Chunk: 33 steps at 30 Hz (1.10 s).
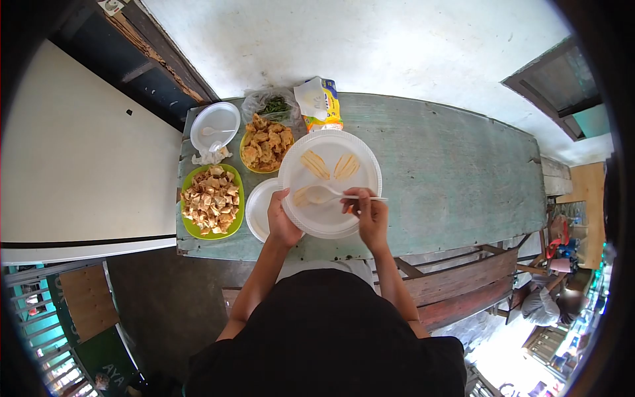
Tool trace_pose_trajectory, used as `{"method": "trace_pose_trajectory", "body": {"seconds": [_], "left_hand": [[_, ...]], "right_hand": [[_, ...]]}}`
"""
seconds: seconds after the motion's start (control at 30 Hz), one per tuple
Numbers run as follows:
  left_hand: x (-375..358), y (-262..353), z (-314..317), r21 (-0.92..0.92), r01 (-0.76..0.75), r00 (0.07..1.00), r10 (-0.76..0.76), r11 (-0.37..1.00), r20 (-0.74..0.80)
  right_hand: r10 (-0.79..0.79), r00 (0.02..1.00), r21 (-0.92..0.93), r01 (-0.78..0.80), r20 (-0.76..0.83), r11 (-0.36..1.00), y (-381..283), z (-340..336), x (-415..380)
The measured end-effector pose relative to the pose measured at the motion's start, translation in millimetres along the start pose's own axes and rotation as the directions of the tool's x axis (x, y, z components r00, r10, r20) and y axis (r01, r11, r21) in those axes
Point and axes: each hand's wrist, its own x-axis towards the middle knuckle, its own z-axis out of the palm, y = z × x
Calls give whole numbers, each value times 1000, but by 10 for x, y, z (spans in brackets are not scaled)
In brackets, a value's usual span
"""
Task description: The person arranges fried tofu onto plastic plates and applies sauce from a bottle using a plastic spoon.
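A round white plate [360,208] is held up over the near side of the table by my left hand [283,221], which grips its left rim. Three streaky light-brown sauce smears [346,167] mark the plate. In the fingers of my right hand [368,215] is a white plastic spoon [321,194], its bowl over the lower-left smear and its handle pointing right. Another white plate [256,213] lies on the table, partly hidden behind the held one and my left hand.
Left on the green table [450,178] are a green plate of cut tofu-like pieces [210,202], fried fritters [266,144], a white bowl [198,135] with a spoon and a bag of green chillies [274,106]. A tissue pack [325,106] stands by the wall. A bench [456,284] is right; a person [542,304] sits beyond.
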Motion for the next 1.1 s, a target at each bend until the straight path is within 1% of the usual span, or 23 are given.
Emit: {"method": "trace_pose_trajectory", "body": {"seconds": [0.03,0.1,0.17,0.23,0.27,0.33,0.43,0.47,0.5,0.57,0.6,0.67,0.7,0.77,0.83,0.9,0.93,0.97,1.0,1.03,1.1], "left_hand": [[-5,9,-19,-1,-2,1000,2,1000,-1],[-5,24,-61,-22,-11,1000,12,1000,15],[-10,25,-56,-16,-6,1000,6,1000,10],[0,11,-52,-9,1,1000,-1,1000,6],[11,-7,-53,4,6,1000,-6,1000,8],[17,-24,-36,19,11,1000,-11,1000,10],[5,-15,-16,43,20,1000,-20,999,10],[2,-8,-23,22,16,1000,-16,1000,17],[1,-2,-30,1,12,1000,-12,1000,24],[-4,30,-81,-4,13,1000,-13,1000,21],[-5,48,-117,-7,20,1000,-20,1000,19],[6,71,-200,2,33,999,-33,999,35],[12,76,-233,11,46,998,-46,999,51],[25,86,-273,10,69,996,-69,998,62],[34,95,-262,9,90,993,-90,996,72],[20,124,-197,74,117,991,-121,990,51],[1,148,-140,74,116,991,-120,990,51],[-23,176,-71,288,75,995,-91,955,40],[-38,193,-27,489,35,998,-59,872,34],[-22,184,-47,488,33,998,-56,872,32],[19,162,-82,293,166,986,-168,942,-16]], "right_hand": [[0,1000,-1,0,3,1000,0,-57,21],[-32,994,-53,26,-100,998,-8,-179,67],[-48,993,-72,40,-110,997,-18,-204,79],[-37,994,7,38,-102,999,-96,-88,55],[-37,994,6,38,-103,999,-86,-24,37],[-23,999,21,22,27,1000,-60,83,9],[-20,999,-2,20,49,1000,-43,106,17],[-22,1000,-60,23,20,998,9,43,41],[-22,999,-59,24,25,998,-2,-25,61],[-19,992,-55,12,-126,998,-29,-178,103],[-19,992,-55,12,-125,998,-41,-265,126],[-54,975,23,60,-215,998,-63,-434,170],[-54,974,22,60,-218,998,-63,-490,189],[-20,946,80,48,-324,996,-32,-584,233],[-50,951,66,73,-304,995,28,-634,282],[43,975,375,43,-219,926,67,-629,306],[43,975,375,43,-219,926,80,-622,308],[77,986,447,-3,-147,895,93,-613,316],[106,992,513,-55,-70,856,108,-601,322],[106,992,513,-57,-67,856,128,-587,324],[115,993,590,-105,22,800,171,-562,326]]}}
